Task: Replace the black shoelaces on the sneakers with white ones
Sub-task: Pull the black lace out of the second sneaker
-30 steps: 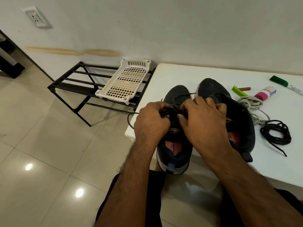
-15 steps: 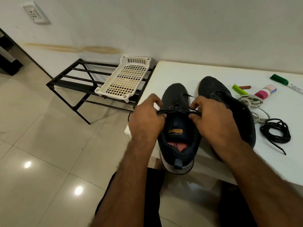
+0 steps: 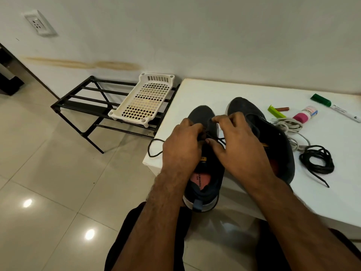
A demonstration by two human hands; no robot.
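Two dark sneakers stand on the white table, toes pointing away. The left sneaker still carries a black lace, one end of which loops off the table's left edge. My left hand and my right hand meet over its lacing and pinch the black lace between curled fingers. The right sneaker stands beside it, partly behind my right hand. A loose coiled black lace lies to its right. White laces lie in a pile behind that.
A green marker, a pink-capped small bottle, a green clip and a brown stick lie at the table's far right. Left of the table a black metal rack holds a white perforated tray. Glossy tiled floor lies below.
Both hands have come back together over the left sneaker's lacing and moved toward the toe. Half a second ago they held the lace stretched sideways between them.
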